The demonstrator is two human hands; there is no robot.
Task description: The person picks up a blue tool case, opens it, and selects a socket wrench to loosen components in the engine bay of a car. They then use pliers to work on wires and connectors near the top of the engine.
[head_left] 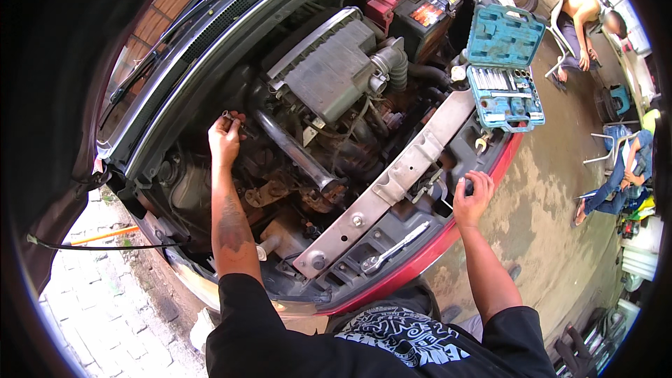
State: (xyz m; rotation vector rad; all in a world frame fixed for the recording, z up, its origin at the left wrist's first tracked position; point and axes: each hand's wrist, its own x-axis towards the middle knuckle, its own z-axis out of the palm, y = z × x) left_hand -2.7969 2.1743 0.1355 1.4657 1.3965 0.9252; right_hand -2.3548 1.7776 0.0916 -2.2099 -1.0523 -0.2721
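My left hand (225,141) is raised over the open engine bay, left of a shiny metal pipe (288,145). Its fingers are closed in a pinch, and a small ring-like metal end shows at the fingertips; the rest of that piece is hidden. Over the front edge of the car, my right hand (474,199) has curled fingers around a small dark thing too hidden to name. A ratchet wrench (397,246) lies on the front panel between my arms. Beyond my right hand, a short open-end wrench (481,143) rests beside a blue socket-set case (505,31) with its lid up.
A grey air filter housing (325,63) sits mid-bay, with a battery (430,8) behind it. A bare metal crossbar (413,165) spans the front above the red bumper (392,287). Two people sit at the right, one on a chair (558,24).
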